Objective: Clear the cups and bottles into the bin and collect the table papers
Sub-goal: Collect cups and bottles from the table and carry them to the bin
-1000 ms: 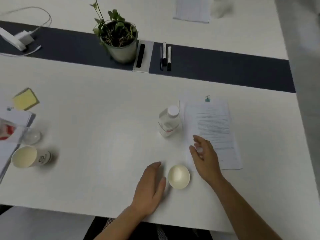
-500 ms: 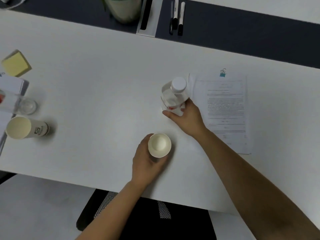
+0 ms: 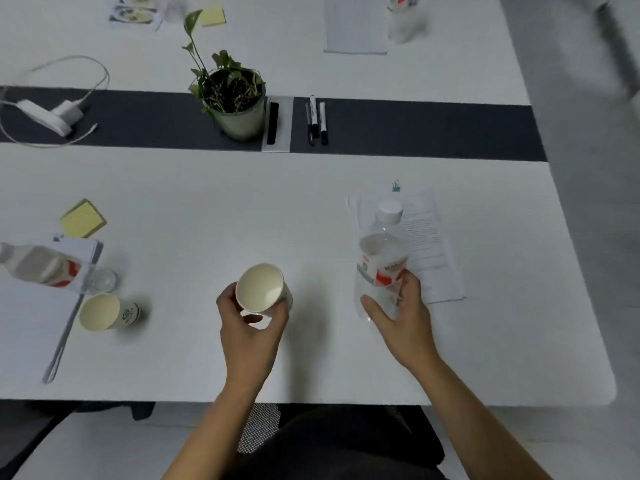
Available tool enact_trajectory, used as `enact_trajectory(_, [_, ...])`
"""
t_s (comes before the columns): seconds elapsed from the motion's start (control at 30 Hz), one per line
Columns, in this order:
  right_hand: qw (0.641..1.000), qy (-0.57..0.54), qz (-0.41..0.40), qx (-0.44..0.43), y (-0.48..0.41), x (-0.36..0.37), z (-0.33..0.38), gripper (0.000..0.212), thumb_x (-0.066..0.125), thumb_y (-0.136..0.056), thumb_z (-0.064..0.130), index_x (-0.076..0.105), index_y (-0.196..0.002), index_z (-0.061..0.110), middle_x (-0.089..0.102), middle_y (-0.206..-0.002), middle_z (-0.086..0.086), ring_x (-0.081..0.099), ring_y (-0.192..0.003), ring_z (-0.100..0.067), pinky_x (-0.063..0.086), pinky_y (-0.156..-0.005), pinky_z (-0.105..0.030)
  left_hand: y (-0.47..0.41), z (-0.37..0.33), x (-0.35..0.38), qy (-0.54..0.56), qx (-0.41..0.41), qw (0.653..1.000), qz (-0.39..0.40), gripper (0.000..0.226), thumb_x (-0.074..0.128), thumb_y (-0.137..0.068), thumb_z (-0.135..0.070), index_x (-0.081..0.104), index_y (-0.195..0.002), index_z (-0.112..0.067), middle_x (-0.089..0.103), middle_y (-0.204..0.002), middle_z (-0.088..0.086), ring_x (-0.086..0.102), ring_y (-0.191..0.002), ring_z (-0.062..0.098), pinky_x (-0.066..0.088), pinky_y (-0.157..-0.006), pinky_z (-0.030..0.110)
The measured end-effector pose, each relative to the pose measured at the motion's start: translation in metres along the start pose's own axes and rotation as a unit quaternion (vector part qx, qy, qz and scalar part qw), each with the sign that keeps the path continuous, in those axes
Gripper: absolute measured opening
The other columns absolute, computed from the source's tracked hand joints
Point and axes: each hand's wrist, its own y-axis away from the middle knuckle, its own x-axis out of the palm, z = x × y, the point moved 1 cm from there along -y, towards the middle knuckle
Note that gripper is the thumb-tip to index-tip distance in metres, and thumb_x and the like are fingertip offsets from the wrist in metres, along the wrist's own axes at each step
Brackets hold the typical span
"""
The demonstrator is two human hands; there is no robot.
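Clearing step: left hand (image 3: 251, 327) is gripping paper cup (image 3: 260, 288), right hand (image 3: 403, 315) is gripping bottle (image 3: 381, 258); next probably carrying both to an unseen bin.

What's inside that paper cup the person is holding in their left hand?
Nothing visible: the paper cup in the left hand tilts toward the camera, showing a bare cream wall and bottom. The fingers wrap its outside, so the lower outer side is covered.
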Motion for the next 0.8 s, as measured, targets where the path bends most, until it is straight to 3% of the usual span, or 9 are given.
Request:
enact_trajectory(0.1, [0.997, -0.032, -0.065, -0.003, 0.047, -0.027, 0.010, 0.059, 0.078, -0.082, 0.035, 0.044, -0.128, 0.049, 0.061, -0.120, 0.030, 0.058, -0.108, 0.014, 0.044, -0.079, -0.001, 0.013, -0.021, -0.012, 0.043, 0.036, 0.998, 0.032, 0.073, 0.077, -0.061, -0.054, 0.045, -0.124, -0.039, 0.052, -0.118, -0.031, 0.061, -0.097, 0.004, 0.048, -0.075, 0.023])
enact_trajectory(0.2, [0.989, -0.030, -0.145, 0.001, 0.092, -0.051, 0.002, 0.055, 0.074, -0.072, 0.051, 0.048, -0.120, 0.051, 0.062, -0.115, 0.032, 0.058, -0.106, 0.013, 0.044, -0.081, -0.002, 0.025, -0.025, -0.011, 0.050, 0.067, 0.992, 0.091, 0.075, 0.075, -0.055, -0.060, 0.050, -0.123, -0.041, 0.056, -0.117, -0.030, 0.060, -0.095, -0.004, 0.047, -0.078, 0.024])
enact_trajectory(0.3, [0.972, -0.059, -0.225, 0.032, 0.133, -0.074, -0.019, 0.067, 0.074, -0.071, 0.057, 0.049, -0.132, 0.045, 0.062, -0.124, 0.025, 0.060, -0.115, -0.002, 0.049, -0.096, -0.027, 0.040, -0.031, 0.009, 0.052, 0.087, 0.981, 0.164, 0.074, 0.075, -0.055, -0.060, 0.051, -0.123, -0.043, 0.057, -0.118, -0.029, 0.061, -0.097, -0.002, 0.049, -0.081, 0.029])
enact_trajectory(0.37, [0.954, -0.084, -0.284, 0.039, 0.162, -0.095, -0.028, 0.067, 0.075, -0.076, 0.051, 0.048, -0.136, 0.039, 0.063, -0.127, 0.021, 0.062, -0.116, -0.005, 0.051, -0.097, -0.033, 0.055, -0.044, 0.035, 0.051, 0.111, 0.969, 0.217, 0.071, 0.075, -0.057, -0.059, 0.051, -0.122, -0.043, 0.057, -0.119, -0.028, 0.062, -0.099, -0.002, 0.050, -0.083, 0.028])
enact_trajectory(0.5, [0.912, -0.113, -0.394, 0.029, 0.215, -0.147, -0.043, 0.057, 0.076, -0.080, 0.040, 0.052, -0.131, 0.033, 0.068, -0.117, 0.023, 0.065, -0.105, 0.004, 0.053, -0.083, -0.014, 0.108, -0.084, 0.088, 0.050, 0.181, 0.935, 0.300, 0.066, 0.079, -0.064, -0.048, 0.050, -0.124, -0.041, 0.057, -0.117, -0.028, 0.065, -0.101, 0.017, 0.053, -0.085, 0.035])
enact_trajectory(0.63, [0.882, -0.124, -0.455, 0.015, 0.250, -0.197, -0.065, 0.056, 0.077, -0.083, 0.035, 0.050, -0.132, 0.032, 0.064, -0.121, 0.024, 0.062, -0.105, 0.010, 0.048, -0.076, -0.003, 0.170, -0.117, 0.129, 0.077, 0.254, 0.901, 0.342, 0.061, 0.078, -0.071, -0.035, 0.051, -0.127, -0.034, 0.057, -0.117, -0.029, 0.061, -0.104, 0.006, 0.051, -0.084, 0.029])
enact_trajectory(0.73, [0.859, -0.132, -0.494, -0.004, 0.288, -0.254, -0.101, 0.057, 0.076, -0.081, 0.040, 0.049, -0.131, 0.033, 0.064, -0.122, 0.024, 0.062, -0.108, 0.009, 0.047, -0.080, -0.003, 0.245, -0.123, 0.172, 0.086, 0.279, 0.883, 0.367, 0.063, 0.078, -0.070, -0.038, 0.051, -0.127, -0.036, 0.057, -0.118, -0.029, 0.062, -0.107, 0.009, 0.050, -0.084, 0.026])
enact_trajectory(0.8, [0.852, -0.139, -0.504, -0.007, 0.310, -0.293, -0.129, 0.062, 0.076, -0.079, 0.043, 0.049, -0.135, 0.031, 0.064, -0.125, 0.022, 0.061, -0.111, 0.008, 0.048, -0.084, -0.005, 0.295, -0.123, 0.200, 0.098, 0.283, 0.876, 0.379, 0.066, 0.077, -0.066, -0.045, 0.051, -0.127, -0.036, 0.058, -0.117, -0.028, 0.062, -0.102, 0.003, 0.050, -0.083, 0.027])
